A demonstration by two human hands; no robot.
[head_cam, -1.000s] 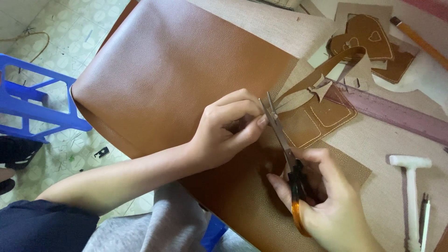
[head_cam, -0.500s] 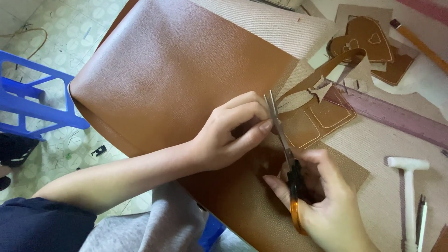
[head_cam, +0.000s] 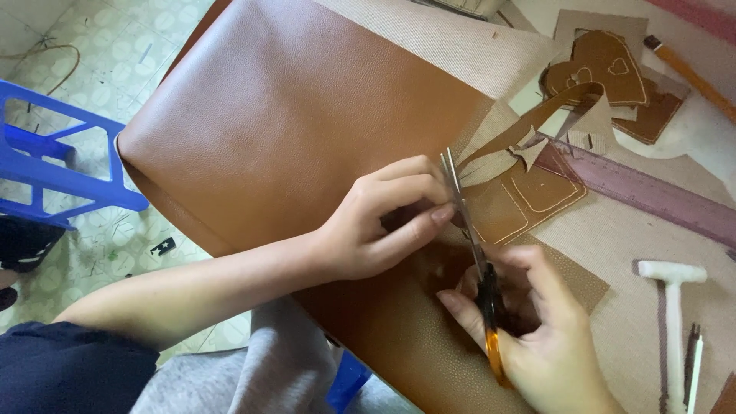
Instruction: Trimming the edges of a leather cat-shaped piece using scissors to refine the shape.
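Left hand [head_cam: 379, 222] curled, fingertips pinching edge of stitched brown leather piece [head_cam: 521, 201] just beside scissor blades. Right hand [head_cam: 533, 330] closed around orange-handled scissors [head_cam: 474, 253], blades pointing away, nearly closed at leather edge. Piece lies between hands, atop large brown leather sheet [head_cam: 307, 123]. Ruler [head_cam: 652, 192], white hammer [head_cam: 673, 322] at right; heart-shaped leather cutout [head_cam: 598, 65] beyond.

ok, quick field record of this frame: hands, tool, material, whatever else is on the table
left hand: pinches the edge of the brown leather sheet beside the blades
right hand: grips orange-handled scissors, blades pointing away from the person, at the sheet's edge
cut pieces: stitched pocket piece, heart-shaped pieces
other tools: ruler, white hammer
floor: blue plastic stool
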